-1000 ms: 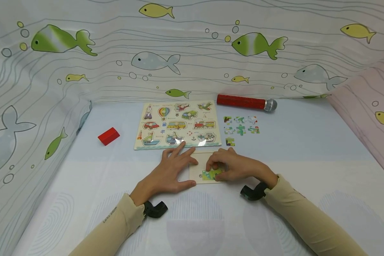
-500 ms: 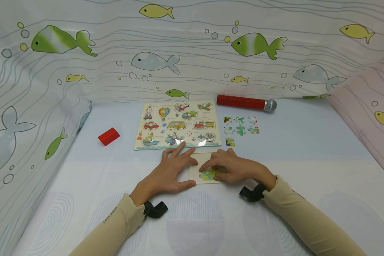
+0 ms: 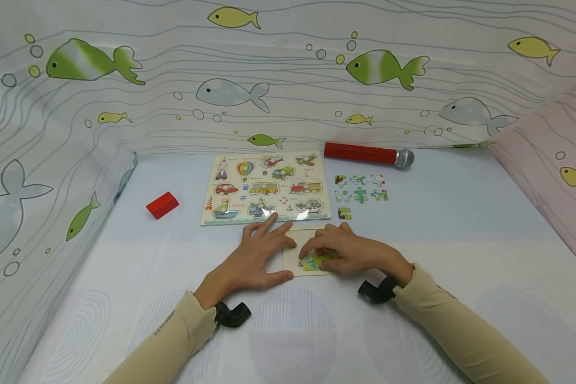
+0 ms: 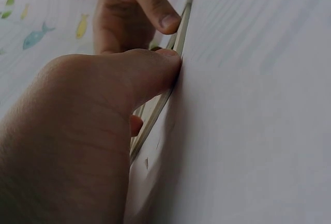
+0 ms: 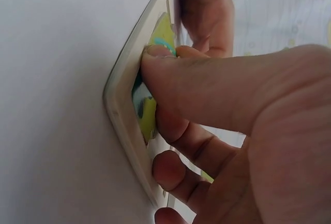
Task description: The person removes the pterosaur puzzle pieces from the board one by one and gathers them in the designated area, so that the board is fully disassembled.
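A small pale puzzle board (image 3: 295,237) lies flat on the table, with joined green puzzle pieces (image 3: 312,263) along its lower right part. My left hand (image 3: 254,261) rests on the left side of the board, fingers spread, thumb at its near edge. In the left wrist view that thumb (image 4: 155,69) touches the board's rim. Over the green pieces, my right hand (image 3: 350,248) has bent fingers, the index at their left end and the thumb on their near right part. In the right wrist view the thumb (image 5: 170,74) presses on a green piece, and the hand hides some of the board.
Behind the board lies a vehicle picture puzzle (image 3: 266,186). Several loose puzzle pieces (image 3: 360,194) sit to its right, below a red microphone (image 3: 365,154). A red block (image 3: 162,205) lies at the left. Fish-printed cloth (image 3: 293,69) rises at the back.
My right index finger has stretched leftward to the left end of the green pieces, while the thumb stays near the right part. The left hand has kept its place.
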A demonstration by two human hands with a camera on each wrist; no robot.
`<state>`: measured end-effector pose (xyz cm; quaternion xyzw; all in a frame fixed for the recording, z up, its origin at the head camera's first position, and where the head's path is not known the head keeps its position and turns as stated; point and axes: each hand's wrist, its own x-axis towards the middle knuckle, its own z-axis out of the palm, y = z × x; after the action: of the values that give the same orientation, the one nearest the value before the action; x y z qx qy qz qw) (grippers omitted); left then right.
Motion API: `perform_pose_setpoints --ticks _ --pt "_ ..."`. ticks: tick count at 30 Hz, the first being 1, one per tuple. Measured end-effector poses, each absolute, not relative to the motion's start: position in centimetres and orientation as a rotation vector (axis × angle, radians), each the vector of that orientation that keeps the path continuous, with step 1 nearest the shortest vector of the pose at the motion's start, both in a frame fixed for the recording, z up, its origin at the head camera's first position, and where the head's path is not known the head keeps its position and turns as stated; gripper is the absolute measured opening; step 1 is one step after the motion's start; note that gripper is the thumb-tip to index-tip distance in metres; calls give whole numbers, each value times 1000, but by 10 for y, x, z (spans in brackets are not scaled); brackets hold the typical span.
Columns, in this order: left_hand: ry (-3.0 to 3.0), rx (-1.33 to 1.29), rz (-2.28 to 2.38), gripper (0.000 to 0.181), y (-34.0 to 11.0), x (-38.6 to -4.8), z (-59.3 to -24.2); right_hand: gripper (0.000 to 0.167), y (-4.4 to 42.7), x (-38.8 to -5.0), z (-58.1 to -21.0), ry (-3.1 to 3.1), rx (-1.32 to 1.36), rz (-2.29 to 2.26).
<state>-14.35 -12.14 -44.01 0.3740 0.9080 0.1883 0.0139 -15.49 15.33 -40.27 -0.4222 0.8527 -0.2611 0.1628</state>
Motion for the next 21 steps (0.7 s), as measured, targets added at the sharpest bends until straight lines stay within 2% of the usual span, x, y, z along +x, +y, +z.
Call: perform_pose_setpoints --ticks 21 --pt "2829 1171 587 55 -122 -144 -441 41 152 -154 -403 2434 -1252 -800"
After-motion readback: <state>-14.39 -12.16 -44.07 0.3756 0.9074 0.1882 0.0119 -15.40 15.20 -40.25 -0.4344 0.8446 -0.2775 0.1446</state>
